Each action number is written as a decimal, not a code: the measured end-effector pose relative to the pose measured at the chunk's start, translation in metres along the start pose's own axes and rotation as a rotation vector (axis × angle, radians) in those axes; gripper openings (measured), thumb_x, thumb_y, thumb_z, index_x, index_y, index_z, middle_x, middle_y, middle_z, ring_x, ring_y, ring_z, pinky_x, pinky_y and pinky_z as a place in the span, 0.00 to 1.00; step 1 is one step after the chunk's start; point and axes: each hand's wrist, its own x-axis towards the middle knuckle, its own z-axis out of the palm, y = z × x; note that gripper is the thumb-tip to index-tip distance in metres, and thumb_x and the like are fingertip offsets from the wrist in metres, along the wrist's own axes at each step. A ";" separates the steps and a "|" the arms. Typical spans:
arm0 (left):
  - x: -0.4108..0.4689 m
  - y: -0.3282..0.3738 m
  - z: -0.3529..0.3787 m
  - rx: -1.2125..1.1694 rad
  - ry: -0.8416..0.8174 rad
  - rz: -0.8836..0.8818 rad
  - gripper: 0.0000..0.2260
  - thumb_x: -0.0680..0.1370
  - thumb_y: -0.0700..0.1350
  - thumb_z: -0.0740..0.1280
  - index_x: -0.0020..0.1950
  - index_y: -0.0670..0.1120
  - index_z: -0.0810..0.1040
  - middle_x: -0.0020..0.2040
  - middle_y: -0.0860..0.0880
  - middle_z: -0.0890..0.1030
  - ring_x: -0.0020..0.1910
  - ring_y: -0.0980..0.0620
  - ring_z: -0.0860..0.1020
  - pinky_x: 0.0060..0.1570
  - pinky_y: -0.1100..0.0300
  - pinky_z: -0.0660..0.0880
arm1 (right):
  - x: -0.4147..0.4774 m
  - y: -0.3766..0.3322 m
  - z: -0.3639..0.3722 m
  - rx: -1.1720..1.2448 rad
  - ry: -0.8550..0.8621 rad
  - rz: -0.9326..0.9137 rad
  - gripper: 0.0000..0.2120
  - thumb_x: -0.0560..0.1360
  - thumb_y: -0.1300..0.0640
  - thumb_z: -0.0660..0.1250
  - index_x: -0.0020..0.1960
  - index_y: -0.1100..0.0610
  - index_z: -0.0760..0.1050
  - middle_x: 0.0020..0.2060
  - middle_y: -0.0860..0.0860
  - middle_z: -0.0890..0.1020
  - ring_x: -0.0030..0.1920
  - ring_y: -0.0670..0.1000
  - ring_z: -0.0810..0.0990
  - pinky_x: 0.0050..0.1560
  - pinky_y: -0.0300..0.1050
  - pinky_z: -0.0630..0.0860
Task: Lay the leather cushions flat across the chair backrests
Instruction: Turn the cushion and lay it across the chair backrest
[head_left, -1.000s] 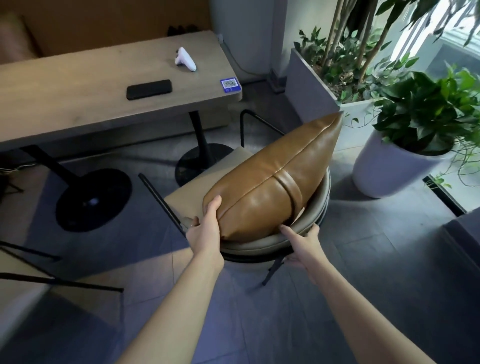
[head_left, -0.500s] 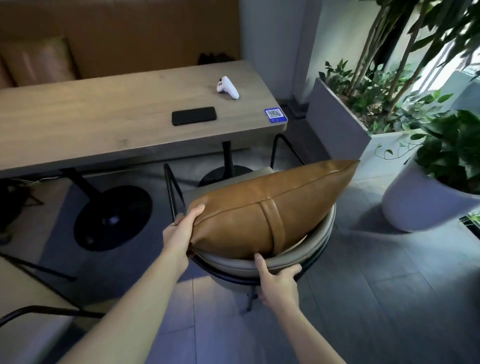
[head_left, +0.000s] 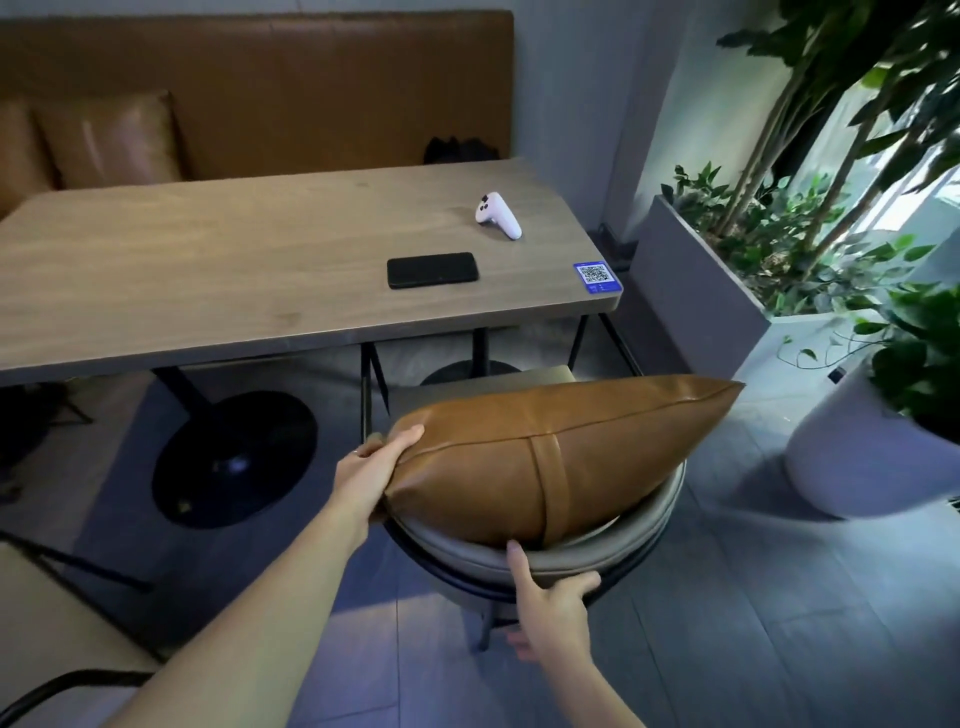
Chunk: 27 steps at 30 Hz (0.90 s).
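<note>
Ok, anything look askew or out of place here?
The leather cushion is not lying flat: it rests tilted on the chair backrest, its right corner overhanging the rim. The left hand grips its left end; the right hand is on the backrest. Nothing looks spilled or damaged.

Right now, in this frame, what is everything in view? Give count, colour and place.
tan leather cushion: one, on the chair backrest
grey padded chair backrest: one, curved, under the cushion
light wooden table: one, behind the chair
black phone: one, on the table
white controller: one, on the table's right end
blue QR sticker: one, table's near right corner
brown leather bench: one, behind the table
green plants: several, in pale planters, right
hands: left hand gripping the cushion's left end; right hand on the backrest's rim
</note>
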 end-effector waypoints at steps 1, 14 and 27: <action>-0.001 0.003 -0.001 0.082 0.023 0.051 0.38 0.64 0.64 0.80 0.69 0.49 0.78 0.64 0.45 0.80 0.58 0.45 0.80 0.56 0.49 0.77 | -0.004 0.000 -0.007 -0.022 -0.007 -0.015 0.51 0.55 0.19 0.66 0.63 0.43 0.44 0.57 0.55 0.77 0.53 0.64 0.85 0.55 0.64 0.82; -0.076 0.067 0.093 1.115 0.065 0.742 0.31 0.77 0.48 0.67 0.80 0.53 0.65 0.78 0.50 0.71 0.78 0.47 0.65 0.76 0.42 0.59 | 0.035 -0.033 -0.129 0.178 -0.003 0.024 0.36 0.77 0.40 0.71 0.76 0.49 0.56 0.58 0.59 0.80 0.49 0.63 0.85 0.44 0.57 0.83; -0.087 0.058 0.274 1.359 -0.115 0.708 0.45 0.68 0.73 0.68 0.81 0.59 0.59 0.81 0.50 0.66 0.79 0.42 0.62 0.74 0.35 0.58 | 0.110 -0.064 -0.192 0.067 -0.158 -0.041 0.26 0.76 0.45 0.71 0.68 0.51 0.64 0.56 0.51 0.76 0.53 0.59 0.81 0.47 0.54 0.81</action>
